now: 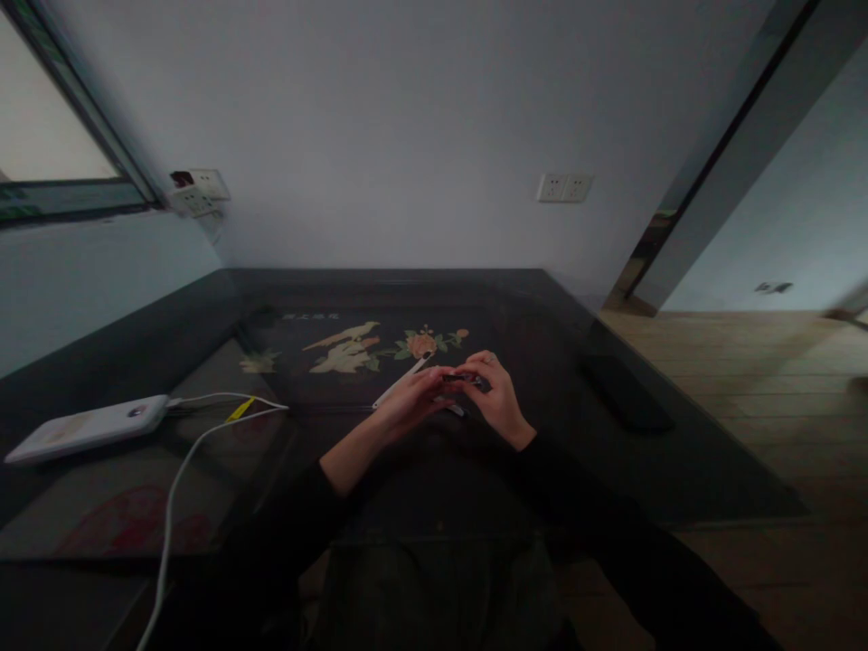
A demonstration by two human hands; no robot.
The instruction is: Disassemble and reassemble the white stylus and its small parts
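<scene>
My left hand (415,396) and my right hand (494,396) meet over the middle of the dark table. Between their fingertips is a small, dark, shiny object (462,378), too dim for me to tell its kind. Both hands are closed on it, the right with its fingers bent over the top. A slim white stick-like thing (393,391) with a dark spot near its far end lies slanted on the table, just beyond my left hand. Below the hands, a pale small piece (456,410) shows in part, mostly hidden by the fingers.
At left lies a white power bank-like device (95,428), with a white cable (177,479) bearing a yellow tag (240,410). A dark flat object (627,393) rests at right on the glass-topped table (420,506). Wall sockets (565,188) sit behind.
</scene>
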